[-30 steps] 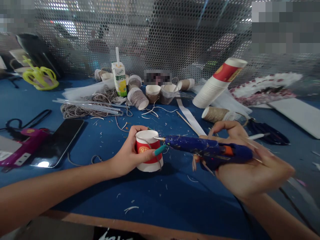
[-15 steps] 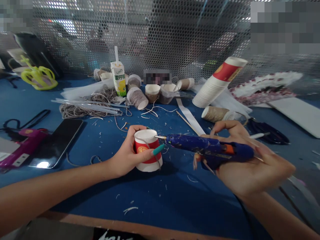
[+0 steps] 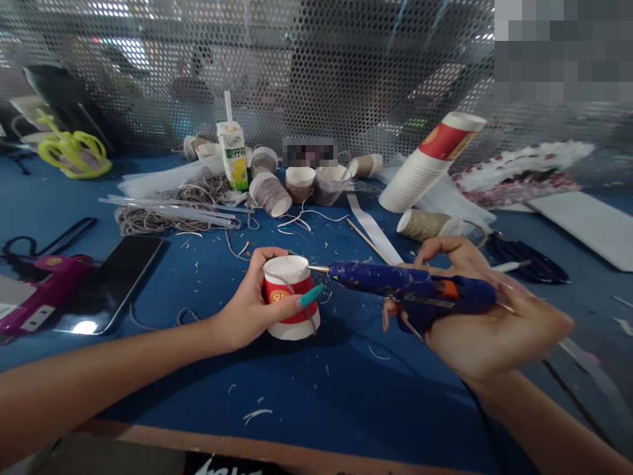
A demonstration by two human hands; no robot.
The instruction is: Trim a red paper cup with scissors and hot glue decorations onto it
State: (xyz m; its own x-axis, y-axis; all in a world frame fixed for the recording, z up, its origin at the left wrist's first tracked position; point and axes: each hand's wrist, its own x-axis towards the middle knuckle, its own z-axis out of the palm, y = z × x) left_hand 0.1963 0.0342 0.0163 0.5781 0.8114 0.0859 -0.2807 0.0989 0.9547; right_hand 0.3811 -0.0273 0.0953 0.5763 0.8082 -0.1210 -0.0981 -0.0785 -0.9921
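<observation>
My left hand [image 3: 257, 300] is wrapped round a red and white paper cup [image 3: 289, 326], its thumb across the front. The cup's narrower end faces up, and a thin grey cord [image 3: 307, 313] runs down its side. My right hand [image 3: 489, 330] grips a dark blue hot glue gun [image 3: 386, 280] that points left. The gun's metal nozzle reaches the cup's upper rim on the right side; whether it touches the paper, I cannot tell. Part of the right fingers is hidden behind the gun.
A phone [image 3: 119, 284] and a magenta glue gun [image 3: 49, 290] lie at left. Behind are a grey cord bundle [image 3: 148, 218], a juice carton [image 3: 233, 158], cord-wrapped cups [image 3: 271, 194] and a leaning cup stack [image 3: 420, 175]. Scissors [image 3: 529, 257] lie at right; white scraps dot the blue tabletop [image 3: 316, 409].
The view has shifted very slightly. The glue gun and my right hand have come a little to the left; the nozzle stays by the cup's rim, and both grips are the same.
</observation>
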